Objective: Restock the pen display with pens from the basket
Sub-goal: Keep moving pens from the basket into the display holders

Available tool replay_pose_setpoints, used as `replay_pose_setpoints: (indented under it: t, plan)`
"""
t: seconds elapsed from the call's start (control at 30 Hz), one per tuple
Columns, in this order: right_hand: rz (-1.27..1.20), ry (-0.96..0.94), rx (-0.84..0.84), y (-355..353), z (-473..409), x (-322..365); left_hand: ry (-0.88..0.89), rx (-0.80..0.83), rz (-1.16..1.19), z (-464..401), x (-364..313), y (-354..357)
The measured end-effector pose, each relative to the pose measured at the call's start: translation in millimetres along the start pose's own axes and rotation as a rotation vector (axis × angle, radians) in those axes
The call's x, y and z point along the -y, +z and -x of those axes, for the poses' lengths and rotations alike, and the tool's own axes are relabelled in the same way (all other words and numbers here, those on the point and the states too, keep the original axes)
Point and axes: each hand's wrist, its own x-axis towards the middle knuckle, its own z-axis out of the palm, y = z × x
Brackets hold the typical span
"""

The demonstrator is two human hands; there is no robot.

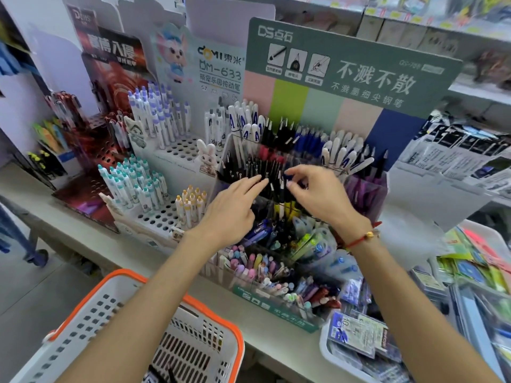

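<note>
Both hands reach into the pen display (304,172) above the basket (132,327): the left hand (232,208), fingers straight, steadies standing black pens (257,167); the right hand (318,192) apparently pinches one pen, likely seating it upright.

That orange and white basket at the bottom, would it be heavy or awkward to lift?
Probably light: the basket has thin plastic walls full of slots, and what shows of its inside looks nearly empty. It likely stays stiff rather than sagging, thanks to the solid orange rim. It could slide easily if nudged.
</note>
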Motion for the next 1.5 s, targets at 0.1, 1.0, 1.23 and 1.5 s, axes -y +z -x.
replay_pose_setpoints:
  t: [0.1,1.0,1.23,1.5]
  plan:
    - [0.151,0.007,0.128,7,-3,2,-0.012,0.093,-0.067,-3,-2,6]
    - [-0.438,-0.045,-0.548,-61,55,-21,-0.011,-0.127,0.103,-30,-68,27]
    - [-0.351,-0.075,-0.589,-40,50,-31,-0.127,-0.213,0.049,-58,-80,29]
    - [-0.095,0.000,-0.492,-45,45,-33,-0.169,-0.207,0.078,-59,-79,31]
